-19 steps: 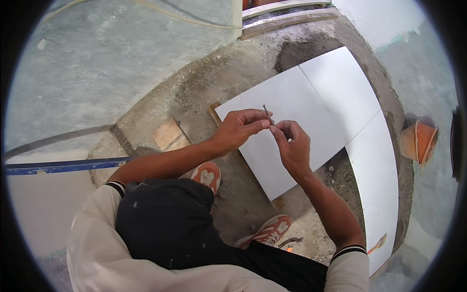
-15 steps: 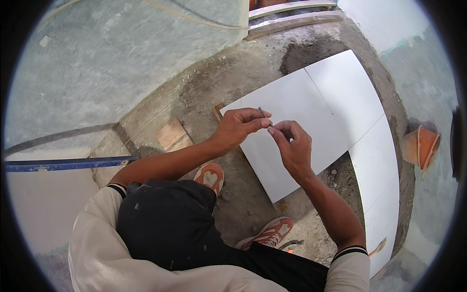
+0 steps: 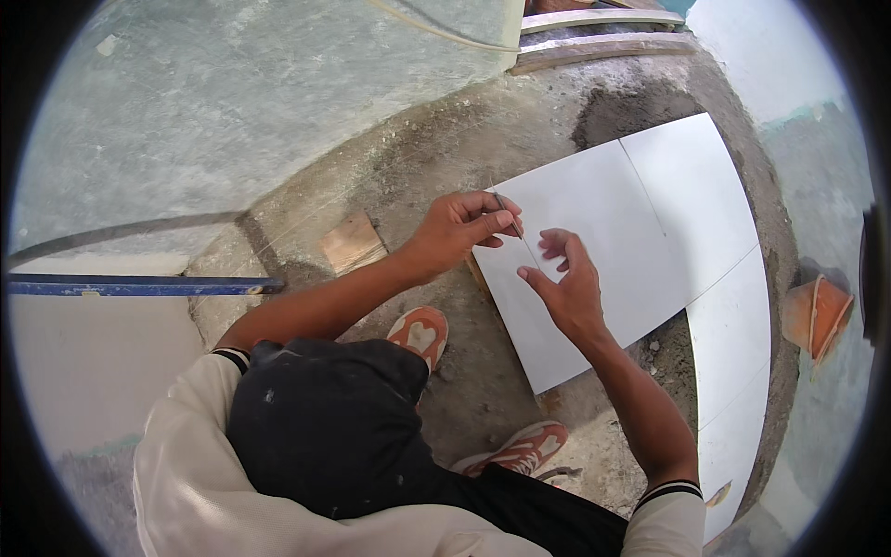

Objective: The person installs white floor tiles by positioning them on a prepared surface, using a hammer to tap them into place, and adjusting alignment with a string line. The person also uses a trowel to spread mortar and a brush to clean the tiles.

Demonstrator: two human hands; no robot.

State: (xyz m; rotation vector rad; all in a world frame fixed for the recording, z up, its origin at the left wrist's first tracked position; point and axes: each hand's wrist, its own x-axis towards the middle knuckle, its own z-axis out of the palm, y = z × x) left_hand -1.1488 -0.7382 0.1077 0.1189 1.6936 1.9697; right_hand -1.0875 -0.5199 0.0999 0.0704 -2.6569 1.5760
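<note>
My left hand point(image 3: 473, 226) pinches a thin dark metal nail point(image 3: 506, 213) upright at a slant above the white board point(image 3: 594, 218). A thin line, apparently string, runs from the nail down toward my right hand point(image 3: 566, 283). That hand is just below and right of my left hand, with thumb and curled fingers apart and nothing clearly held. The white board lies on the rough floor, with wood under its left edge. A long white strip point(image 3: 729, 362) lies along its right side.
A plywood offcut point(image 3: 351, 241) lies left of the board. A long blue level or straightedge point(image 3: 139, 284) is at the left wall. An orange bucket point(image 3: 815, 314) stands by the right wall. Wooden planks point(image 3: 603, 51) lie at the back. My shoes are on the rough concrete floor point(image 3: 464, 371).
My right hand has let go of the nail and dropped away, its fingers opening. My left hand has risen slightly with the nail. The view has shifted, so the surroundings appear further right.
</note>
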